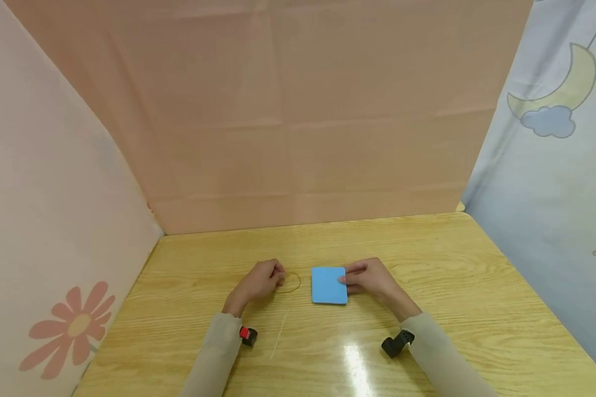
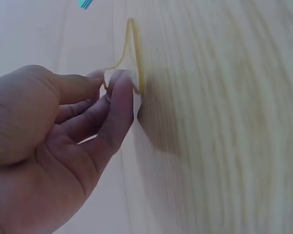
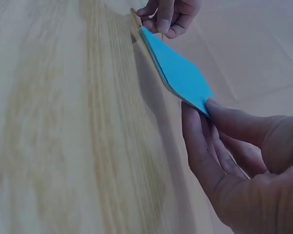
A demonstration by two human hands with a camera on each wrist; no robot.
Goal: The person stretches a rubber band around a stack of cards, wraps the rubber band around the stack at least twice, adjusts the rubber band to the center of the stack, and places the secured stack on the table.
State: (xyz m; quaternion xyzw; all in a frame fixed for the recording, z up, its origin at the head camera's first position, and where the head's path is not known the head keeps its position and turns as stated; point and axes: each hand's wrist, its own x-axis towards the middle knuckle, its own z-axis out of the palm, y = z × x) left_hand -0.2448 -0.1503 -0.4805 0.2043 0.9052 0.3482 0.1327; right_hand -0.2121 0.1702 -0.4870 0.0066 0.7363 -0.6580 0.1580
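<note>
My left hand [image 1: 262, 280] pinches a thin yellowish rubber band [image 2: 138, 58] between thumb and fingertips. The band's loop stands out toward the right, just above the wooden table. To its right, my right hand [image 1: 374, 280] holds a blue square pad [image 1: 329, 285] by its right edge, thumb on top and fingers beneath. Its corners are rounded, and in the right wrist view more than one thin layer shows along its edge. The pad is tilted and held a little off the table, with its shadow below. In the head view, a small gap separates band and pad.
The wood-grain table [image 1: 189, 325] has a bright glare spot near its front. A peach cloth wall [image 1: 298, 138] rises at the back. Printed cloth walls stand on the left and right sides. Each wrist wears a small black camera.
</note>
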